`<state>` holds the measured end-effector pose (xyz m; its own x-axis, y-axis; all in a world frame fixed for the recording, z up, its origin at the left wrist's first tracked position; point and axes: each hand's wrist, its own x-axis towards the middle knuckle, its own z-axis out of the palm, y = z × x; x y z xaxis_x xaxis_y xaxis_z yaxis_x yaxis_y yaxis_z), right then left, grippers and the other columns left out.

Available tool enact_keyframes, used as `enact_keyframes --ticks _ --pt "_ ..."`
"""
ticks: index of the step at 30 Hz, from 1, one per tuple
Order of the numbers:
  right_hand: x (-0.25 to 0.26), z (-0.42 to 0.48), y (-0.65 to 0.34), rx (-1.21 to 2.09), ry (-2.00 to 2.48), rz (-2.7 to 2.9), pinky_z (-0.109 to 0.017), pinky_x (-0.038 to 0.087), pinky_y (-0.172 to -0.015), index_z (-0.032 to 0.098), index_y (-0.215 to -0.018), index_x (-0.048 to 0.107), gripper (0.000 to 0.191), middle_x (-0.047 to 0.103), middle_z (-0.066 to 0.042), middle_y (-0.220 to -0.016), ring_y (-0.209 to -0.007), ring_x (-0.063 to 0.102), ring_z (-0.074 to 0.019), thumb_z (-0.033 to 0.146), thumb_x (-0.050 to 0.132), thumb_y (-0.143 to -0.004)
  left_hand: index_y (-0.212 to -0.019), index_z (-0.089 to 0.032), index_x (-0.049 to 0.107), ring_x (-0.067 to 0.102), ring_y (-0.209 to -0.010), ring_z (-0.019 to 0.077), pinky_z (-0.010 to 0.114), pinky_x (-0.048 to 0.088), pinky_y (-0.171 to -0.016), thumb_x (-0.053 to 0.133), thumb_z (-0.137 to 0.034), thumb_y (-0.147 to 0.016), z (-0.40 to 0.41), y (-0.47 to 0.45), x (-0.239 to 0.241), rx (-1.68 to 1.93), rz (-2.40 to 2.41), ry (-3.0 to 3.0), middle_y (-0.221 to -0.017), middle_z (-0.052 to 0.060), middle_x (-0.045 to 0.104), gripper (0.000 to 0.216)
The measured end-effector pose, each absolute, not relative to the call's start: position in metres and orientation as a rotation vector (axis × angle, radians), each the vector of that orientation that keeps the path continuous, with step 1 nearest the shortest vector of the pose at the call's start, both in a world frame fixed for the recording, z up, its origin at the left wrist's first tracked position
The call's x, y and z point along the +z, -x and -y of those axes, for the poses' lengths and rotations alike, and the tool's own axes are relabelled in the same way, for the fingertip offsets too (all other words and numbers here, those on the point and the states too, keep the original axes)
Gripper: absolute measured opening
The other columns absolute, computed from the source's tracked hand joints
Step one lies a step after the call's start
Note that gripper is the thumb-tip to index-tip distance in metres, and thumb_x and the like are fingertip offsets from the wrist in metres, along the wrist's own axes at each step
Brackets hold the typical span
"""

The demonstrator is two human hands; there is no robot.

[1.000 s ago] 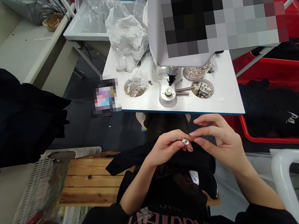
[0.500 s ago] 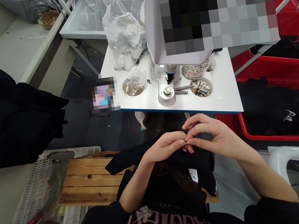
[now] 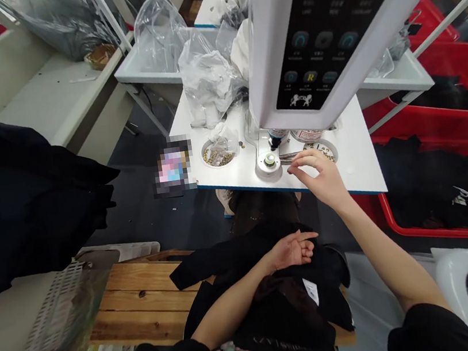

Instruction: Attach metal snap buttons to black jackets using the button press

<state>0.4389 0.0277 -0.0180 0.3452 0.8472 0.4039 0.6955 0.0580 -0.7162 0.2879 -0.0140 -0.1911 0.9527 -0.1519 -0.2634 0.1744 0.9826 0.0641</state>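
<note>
Right hand [image 3: 317, 180] hangs open in the head view, fingers loosely curved and nothing visibly pinched, just in front of the round die [image 3: 269, 160] of a white snap press [image 3: 319, 35]. Left hand [image 3: 293, 250] lies relaxed and released, its forefinger extended, gripping nothing. It rests on a black garment [image 3: 246, 261] bunched across the person's lap and partly over a wooden bench [image 3: 137, 293], with a white label [image 3: 311, 291] showing.

Work this close to the press calls for fingertips kept clear of the dark plunger [image 3: 274, 144] above the die, with the cloth lying smooth enough not to drag.

Counted, there are two hands, one die and two round recessed dishes in the white worktable [image 3: 358, 164]. The left dish [image 3: 216, 156] holds gold studs [image 3: 214, 158] and a small clear bag, while the right dish [image 3: 321, 150] is partly hidden by the fingers. One metal jar of silver parts [image 3: 306, 134] stands behind the die. Coil springs [image 3: 290, 157] lie beside the die, their number hidden.

A heap of black garments [image 3: 24, 199] sits at the left, with one white plastic basket [image 3: 50, 323] below. At the right, a red crate [image 3: 442, 233] holds black cloth, and a second red crate [image 3: 467, 67] lies beyond it.
</note>
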Motion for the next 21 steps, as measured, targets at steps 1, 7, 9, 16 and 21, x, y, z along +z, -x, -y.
enact_keyframes --ticks 1,7,9,16,21 --pt "-0.022 -0.039 -0.440 0.189 1.673 1.399 -0.037 0.047 -0.086 0.021 -0.080 0.066 0.009 0.063 -0.004 -0.092 -0.091 0.059 -0.0181 0.029 0.062 -0.082 -0.116 -0.011 0.058 0.045 -0.062 0.0115 0.026 0.028 -0.060 0.055 -0.043 -0.086 0.015 -0.288 -0.198 -0.168 -0.236 -0.074 -0.075 0.003 0.052 0.044" --pt "-0.032 -0.080 -0.438 0.177 1.702 1.431 -0.034 0.047 -0.078 0.019 -0.078 0.065 0.019 0.063 -0.005 -0.088 -0.087 0.059 -0.0186 0.036 0.060 -0.083 -0.115 -0.012 0.059 0.044 -0.062 0.0128 0.027 0.025 -0.061 0.060 -0.046 -0.082 0.009 -0.282 -0.201 -0.150 -0.203 -0.036 -0.074 0.003 0.052 0.047" --pt "-0.034 -0.083 -0.437 0.180 1.760 1.414 -0.034 0.047 -0.074 0.018 -0.076 0.064 0.022 0.062 -0.005 -0.086 -0.084 0.059 -0.0195 0.039 0.060 -0.082 -0.115 -0.013 0.059 0.044 -0.062 0.0129 0.027 0.025 -0.061 0.060 -0.046 -0.081 0.007 -0.282 -0.199 -0.150 -0.198 -0.035 -0.073 0.003 0.052 0.047" --pt "-0.032 -0.085 -0.435 0.195 1.828 1.406 -0.029 0.044 -0.058 0.018 -0.070 0.063 0.028 0.060 -0.003 -0.071 -0.069 0.056 -0.0179 0.044 0.058 -0.082 -0.116 -0.012 0.058 0.045 -0.062 0.0131 0.028 0.023 -0.060 0.061 -0.045 -0.081 0.003 -0.282 -0.201 -0.158 -0.159 -0.007 -0.074 0.003 0.054 0.049" --pt "-0.032 -0.086 -0.435 0.194 1.807 1.430 -0.028 0.043 -0.054 0.018 -0.070 0.062 0.028 0.060 -0.004 -0.069 -0.068 0.057 -0.0179 0.043 0.058 -0.082 -0.117 -0.013 0.058 0.046 -0.063 0.0136 0.028 0.024 -0.061 0.060 -0.045 -0.082 0.001 -0.283 -0.202 -0.170 -0.143 0.004 -0.074 0.003 0.054 0.048"
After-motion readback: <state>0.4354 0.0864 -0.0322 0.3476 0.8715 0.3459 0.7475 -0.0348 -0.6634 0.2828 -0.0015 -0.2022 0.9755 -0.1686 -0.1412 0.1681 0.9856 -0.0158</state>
